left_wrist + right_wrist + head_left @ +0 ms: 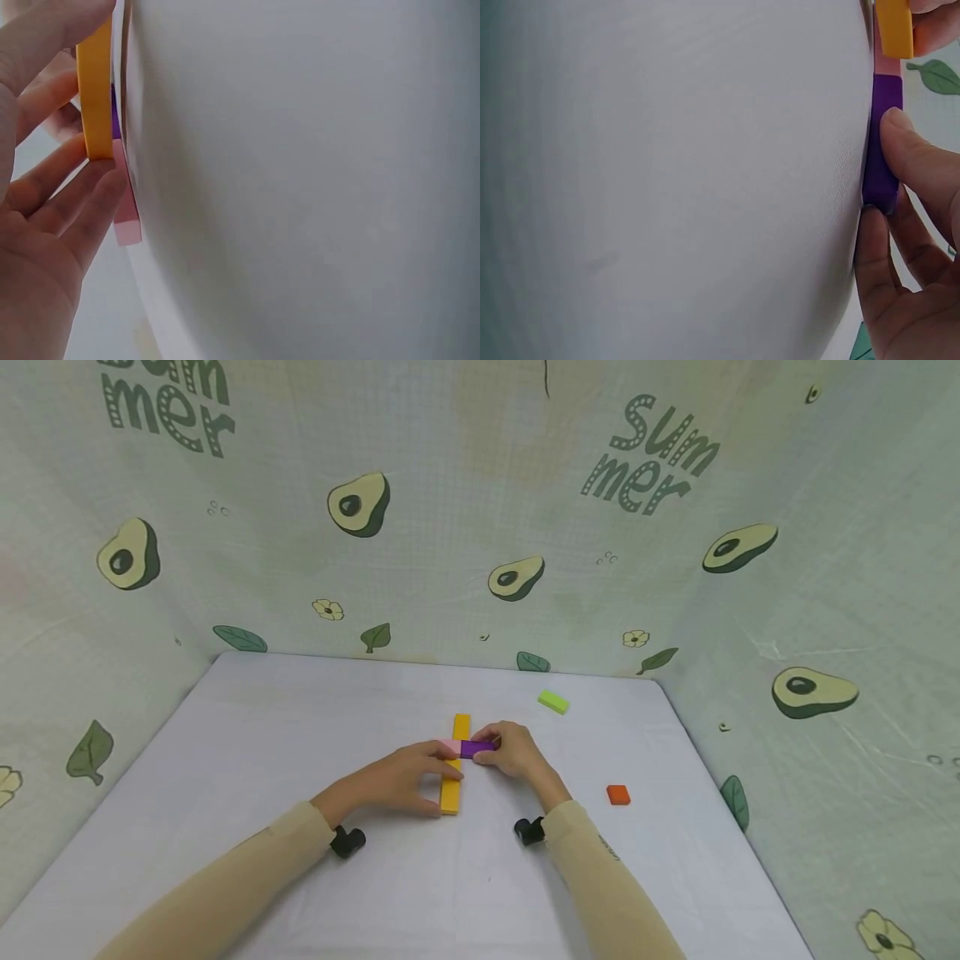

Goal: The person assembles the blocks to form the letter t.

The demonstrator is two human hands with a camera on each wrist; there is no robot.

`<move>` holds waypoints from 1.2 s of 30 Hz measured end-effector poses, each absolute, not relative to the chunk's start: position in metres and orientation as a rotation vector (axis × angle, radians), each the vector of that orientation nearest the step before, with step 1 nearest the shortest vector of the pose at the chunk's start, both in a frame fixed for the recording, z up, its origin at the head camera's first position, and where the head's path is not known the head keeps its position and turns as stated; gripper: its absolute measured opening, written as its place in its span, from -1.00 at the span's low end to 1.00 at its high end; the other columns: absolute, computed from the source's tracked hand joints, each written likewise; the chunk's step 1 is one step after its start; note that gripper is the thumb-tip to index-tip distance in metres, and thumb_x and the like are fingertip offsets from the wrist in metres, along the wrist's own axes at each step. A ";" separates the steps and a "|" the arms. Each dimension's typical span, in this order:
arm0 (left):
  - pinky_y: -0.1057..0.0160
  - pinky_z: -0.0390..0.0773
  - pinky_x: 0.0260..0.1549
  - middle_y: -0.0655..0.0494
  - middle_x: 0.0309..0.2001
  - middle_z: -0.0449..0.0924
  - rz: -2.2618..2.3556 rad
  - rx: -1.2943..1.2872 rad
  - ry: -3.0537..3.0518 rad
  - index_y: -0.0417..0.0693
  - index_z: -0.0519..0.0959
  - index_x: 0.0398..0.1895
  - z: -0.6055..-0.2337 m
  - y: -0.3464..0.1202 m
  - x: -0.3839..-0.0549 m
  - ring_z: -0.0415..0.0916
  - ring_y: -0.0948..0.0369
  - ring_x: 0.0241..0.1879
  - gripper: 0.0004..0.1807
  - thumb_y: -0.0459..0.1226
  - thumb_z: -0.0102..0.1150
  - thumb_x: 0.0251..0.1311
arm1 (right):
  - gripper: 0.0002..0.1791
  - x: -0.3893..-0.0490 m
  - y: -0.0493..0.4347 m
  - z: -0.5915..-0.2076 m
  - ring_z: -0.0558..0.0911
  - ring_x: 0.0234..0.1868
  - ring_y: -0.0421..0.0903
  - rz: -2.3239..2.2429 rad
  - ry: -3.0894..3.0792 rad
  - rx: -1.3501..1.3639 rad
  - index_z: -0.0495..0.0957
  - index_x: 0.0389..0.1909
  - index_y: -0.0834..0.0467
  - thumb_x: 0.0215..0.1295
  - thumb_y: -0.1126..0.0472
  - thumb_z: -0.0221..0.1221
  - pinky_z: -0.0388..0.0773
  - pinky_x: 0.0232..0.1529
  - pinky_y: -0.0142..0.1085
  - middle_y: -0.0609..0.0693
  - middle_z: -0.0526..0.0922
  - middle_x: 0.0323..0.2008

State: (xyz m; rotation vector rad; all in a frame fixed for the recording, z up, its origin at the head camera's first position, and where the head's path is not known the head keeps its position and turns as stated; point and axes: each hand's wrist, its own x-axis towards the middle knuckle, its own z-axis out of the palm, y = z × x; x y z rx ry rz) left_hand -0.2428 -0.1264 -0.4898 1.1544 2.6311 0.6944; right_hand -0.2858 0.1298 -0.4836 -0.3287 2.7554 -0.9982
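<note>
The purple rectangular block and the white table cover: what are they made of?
The purple rectangular block looks like painted wood, or maybe plastic: even colour, smooth, matte faces. The white table cover seems to be matte fabric: faint weave and light creases show.

One block (476, 750) lies just right of another block (451, 747).

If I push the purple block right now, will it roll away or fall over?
The purple block probably won't roll, because its faces look flat and edges straight. It seems unlikely to tip, since it lies low on the white table. It should stay stiff: it looks straight, with no bend where the right hand pinches it.
</note>
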 end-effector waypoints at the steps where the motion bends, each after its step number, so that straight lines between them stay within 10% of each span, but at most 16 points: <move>1: -0.03 0.41 0.47 0.15 0.44 0.42 0.692 1.163 2.630 0.28 0.68 0.31 -0.490 -0.125 -0.243 0.34 0.11 0.45 -0.40 -0.01 0.60 0.16 | -0.74 -0.286 0.130 -0.483 0.56 -0.04 -0.02 -0.998 2.756 -0.332 0.79 0.01 -0.07 0.32 0.10 0.48 0.59 0.13 -0.12 -0.07 0.69 -0.08; 36: 0.03 0.52 0.39 0.08 0.46 0.45 0.563 1.171 2.700 0.08 0.62 0.39 -0.486 -0.116 -0.226 0.46 0.07 0.41 -0.36 0.01 0.52 0.26 | -0.74 -0.285 0.129 -0.483 0.56 -0.05 -0.03 -1.009 2.754 -0.328 0.79 0.02 -0.06 0.32 0.10 0.49 0.59 0.09 -0.14 -0.07 0.71 -0.05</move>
